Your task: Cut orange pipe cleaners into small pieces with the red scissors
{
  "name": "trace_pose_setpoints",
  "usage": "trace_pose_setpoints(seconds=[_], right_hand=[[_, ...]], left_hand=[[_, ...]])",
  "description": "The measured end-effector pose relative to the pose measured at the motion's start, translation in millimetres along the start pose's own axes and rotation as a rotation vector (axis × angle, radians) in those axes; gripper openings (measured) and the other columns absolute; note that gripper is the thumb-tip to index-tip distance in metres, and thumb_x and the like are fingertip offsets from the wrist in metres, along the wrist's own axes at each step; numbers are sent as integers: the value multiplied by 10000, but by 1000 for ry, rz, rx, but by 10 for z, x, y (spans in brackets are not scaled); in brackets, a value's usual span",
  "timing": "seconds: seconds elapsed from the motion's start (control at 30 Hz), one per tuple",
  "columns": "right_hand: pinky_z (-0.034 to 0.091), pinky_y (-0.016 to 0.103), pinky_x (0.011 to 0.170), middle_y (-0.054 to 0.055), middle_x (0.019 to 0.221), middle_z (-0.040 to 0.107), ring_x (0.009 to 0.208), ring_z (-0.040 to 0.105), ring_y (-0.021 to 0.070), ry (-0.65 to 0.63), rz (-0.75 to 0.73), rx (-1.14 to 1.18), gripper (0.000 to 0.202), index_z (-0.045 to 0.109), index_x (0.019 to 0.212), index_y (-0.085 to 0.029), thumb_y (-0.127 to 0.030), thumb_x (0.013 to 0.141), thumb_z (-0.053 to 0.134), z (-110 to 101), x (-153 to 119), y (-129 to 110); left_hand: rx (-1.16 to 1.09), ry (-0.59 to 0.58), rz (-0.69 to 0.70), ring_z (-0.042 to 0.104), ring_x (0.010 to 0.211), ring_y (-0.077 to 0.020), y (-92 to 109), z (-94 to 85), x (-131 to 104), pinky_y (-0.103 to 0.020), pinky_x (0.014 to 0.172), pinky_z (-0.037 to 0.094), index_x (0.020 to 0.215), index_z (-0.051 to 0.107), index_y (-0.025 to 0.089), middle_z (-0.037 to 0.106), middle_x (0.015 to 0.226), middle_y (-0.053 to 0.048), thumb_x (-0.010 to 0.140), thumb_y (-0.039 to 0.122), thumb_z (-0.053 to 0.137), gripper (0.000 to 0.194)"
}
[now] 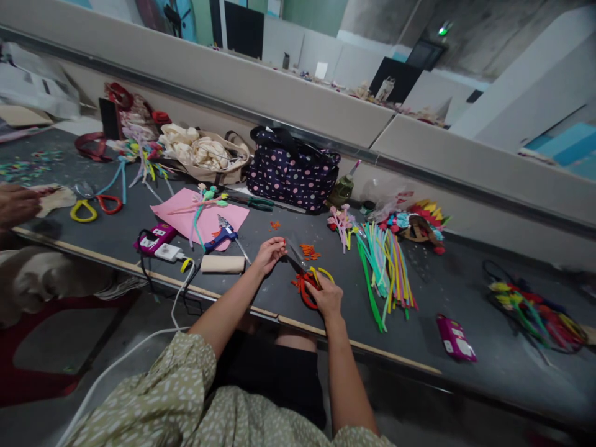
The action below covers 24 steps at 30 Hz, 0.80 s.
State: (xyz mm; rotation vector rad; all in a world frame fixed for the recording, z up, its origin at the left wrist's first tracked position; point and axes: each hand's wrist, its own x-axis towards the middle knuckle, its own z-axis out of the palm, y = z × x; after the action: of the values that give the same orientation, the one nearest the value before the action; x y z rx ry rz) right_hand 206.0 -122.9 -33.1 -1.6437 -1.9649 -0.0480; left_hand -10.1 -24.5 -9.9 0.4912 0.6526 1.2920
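My right hand (327, 295) is closed through the loops of a pair of scissors (297, 253) with one red and one yellow handle. The blades point up and left, to the fingertips of my left hand (270, 254). Those fingers are pinched on a small red-orange piece, mostly hidden. Orange snippets (310, 251) lie just right of the blades, and red ones rest beside the scissors' handles. Further right is a bundle of fuzzy pipe cleaners (386, 267) in green, teal, yellow and pink.
Left of me are a beige roll (222, 265), a glue gun (221, 238) on a pink sheet (179, 214) and a purple power strip (156, 239). A dotted bag (293, 171) stands behind. A co-worker's hand (18, 205) is at far left; a purple box (456, 338) lies right.
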Motion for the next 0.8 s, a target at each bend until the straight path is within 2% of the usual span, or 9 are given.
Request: trace_pose_setpoints(seconds=[0.1, 0.23, 0.4, 0.53, 0.67, 0.8], right_hand=[[514, 278, 737, 65, 991, 733, 832, 682, 191, -16, 67, -18, 450, 687, 1128, -221, -537, 863, 506, -62, 71, -35], [500, 283, 722, 61, 954, 733, 838, 678, 203, -104, 128, -94, 489, 660, 1175, -233, -554, 840, 505, -229, 326, -140], [478, 278, 734, 58, 1021, 709, 904, 658, 203, -209, 60, -224, 514, 616, 1195, -242, -589, 836, 496, -413, 784, -296], [469, 303, 744, 80, 1024, 704, 909, 651, 228, -252, 29, -328, 520, 611, 1192, -230, -586, 823, 526, -421, 1037, -345], [457, 301, 732, 88, 1026, 704, 900, 650, 228, -191, 105, -347, 546, 594, 1233, -224, -588, 834, 520, -362, 1065, -272], [433, 284, 669, 59, 919, 713, 808, 647, 213, -105, 211, -302, 531, 633, 1183, -246, -619, 829, 500, -302, 859, -85]], left_hand=[[98, -32, 21, 551, 534, -62, -25, 14, -19, -250, 661, 519, 788, 634, 126, 605, 645, 19, 590, 176, 772, 246], [344, -160, 68, 562, 559, -80, -74, 20, -52, -223, 599, 466, 761, 644, 124, 617, 675, -6, 626, 215, 732, 185], [557, -273, 107, 540, 578, -81, -131, 19, -68, -216, 600, 427, 747, 650, 123, 619, 678, -9, 631, 180, 655, 130], [657, -335, 103, 532, 589, -86, -170, 16, -74, -210, 600, 402, 738, 656, 113, 624, 655, -11, 621, 168, 623, 134], [702, -388, 53, 554, 605, -101, -197, -7, -78, -216, 590, 399, 788, 682, 106, 663, 703, -46, 648, 209, 625, 183], [703, -368, 29, 522, 542, -87, -203, -21, -72, -212, 540, 374, 892, 687, 119, 665, 715, -41, 680, 273, 646, 266]])
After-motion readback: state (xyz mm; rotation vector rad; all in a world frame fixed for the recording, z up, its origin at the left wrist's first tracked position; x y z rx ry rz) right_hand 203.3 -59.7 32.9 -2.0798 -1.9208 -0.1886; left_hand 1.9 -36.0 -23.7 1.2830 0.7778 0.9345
